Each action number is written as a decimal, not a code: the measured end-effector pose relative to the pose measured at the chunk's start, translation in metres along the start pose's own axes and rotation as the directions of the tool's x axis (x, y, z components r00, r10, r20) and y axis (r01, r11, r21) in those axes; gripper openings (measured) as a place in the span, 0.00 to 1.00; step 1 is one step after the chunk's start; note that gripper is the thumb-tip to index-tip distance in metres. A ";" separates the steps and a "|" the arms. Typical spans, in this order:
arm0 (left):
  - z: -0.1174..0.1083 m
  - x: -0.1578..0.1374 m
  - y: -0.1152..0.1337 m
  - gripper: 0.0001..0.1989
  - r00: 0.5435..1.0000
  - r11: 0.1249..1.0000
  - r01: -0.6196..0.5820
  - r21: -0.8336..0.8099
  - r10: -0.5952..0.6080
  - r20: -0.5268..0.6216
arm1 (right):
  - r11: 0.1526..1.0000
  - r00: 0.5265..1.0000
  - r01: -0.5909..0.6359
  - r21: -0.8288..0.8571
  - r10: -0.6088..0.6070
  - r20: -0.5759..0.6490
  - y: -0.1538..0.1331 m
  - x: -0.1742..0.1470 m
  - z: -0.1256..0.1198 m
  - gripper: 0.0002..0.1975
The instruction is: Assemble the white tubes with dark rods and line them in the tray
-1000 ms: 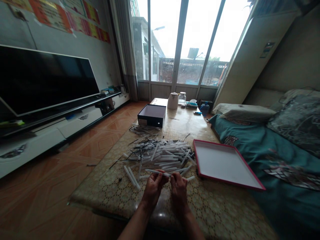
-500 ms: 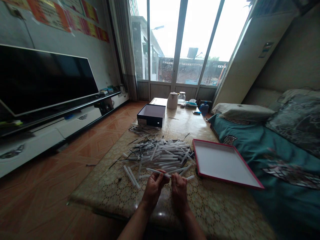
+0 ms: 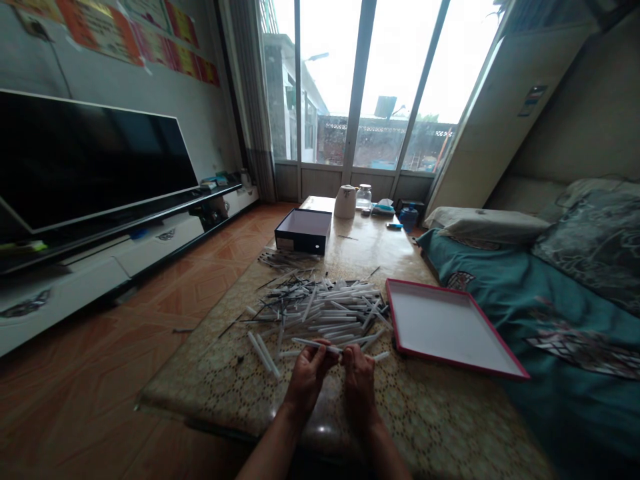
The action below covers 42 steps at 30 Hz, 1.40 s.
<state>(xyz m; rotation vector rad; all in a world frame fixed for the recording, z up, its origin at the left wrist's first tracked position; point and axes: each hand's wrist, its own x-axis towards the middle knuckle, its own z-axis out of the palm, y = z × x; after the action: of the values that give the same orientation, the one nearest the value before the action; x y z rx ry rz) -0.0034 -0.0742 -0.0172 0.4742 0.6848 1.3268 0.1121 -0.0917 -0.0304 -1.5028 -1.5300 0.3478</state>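
Between thumb and fingers, my left hand [image 3: 310, 372] grips a slim white pen barrel [image 3: 303, 342], held slightly tilted above the near part of the table. My right hand [image 3: 359, 379] is closed in a pinch at the barrel's right end. A small dark bit shows there between the two hands; its shape is too small to make out, and the fingers hide the rest. Just beyond my hands lies a heap of white pen barrels [image 3: 340, 319], mixed on its left with thin dark sticks like refills [image 3: 280, 293]. Two loose barrels [image 3: 263, 353] lie left of my left hand.
A red-rimmed box lid [image 3: 450, 323] lies at the right of the patterned table [image 3: 210, 380]. Behind the heap stands a dark blue box [image 3: 300, 241]. Farther back are a pale kettle [image 3: 345, 202], a glass jar [image 3: 364, 196] and a tissue pack [image 3: 383, 207].
Both hands keep nearly the same place and grip on the barrel. The right fingers have shifted very slightly, and the dark bit at the barrel's end shows a little more.
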 end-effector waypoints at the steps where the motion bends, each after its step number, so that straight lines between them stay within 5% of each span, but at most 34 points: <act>1: 0.000 0.000 0.000 0.13 1.000 1.000 -0.002 -0.005 0.002 -0.008 | 1.000 1.000 0.003 0.004 -0.003 -0.006 0.000 0.000 0.000 0.19; 23: 0.003 -0.002 0.001 0.14 1.000 0.999 -0.005 0.034 0.004 0.002 | 0.999 0.999 0.017 -0.029 -0.018 -0.029 0.001 0.001 0.001 0.21; 35: 0.001 0.001 -0.003 0.13 0.999 0.996 -0.024 0.090 0.022 0.025 | 0.991 0.987 0.109 -0.080 -0.118 -0.106 0.003 0.002 0.001 0.17; 39: 0.002 0.002 -0.005 0.12 0.998 0.990 -0.057 0.126 0.055 0.016 | 0.965 0.966 0.256 -0.058 -0.257 -0.023 -0.004 0.002 -0.003 0.16; 42: 0.005 0.001 -0.006 0.11 0.997 0.979 -0.062 0.196 0.051 0.064 | 0.972 0.972 0.235 -0.025 -0.235 -0.006 -0.004 0.000 -0.003 0.16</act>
<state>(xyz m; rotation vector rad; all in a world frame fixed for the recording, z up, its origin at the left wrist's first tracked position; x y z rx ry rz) 0.0043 -0.0738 -0.0175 0.6956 0.7628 1.2984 0.1116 -0.0938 -0.0257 -1.3206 -1.6892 0.1841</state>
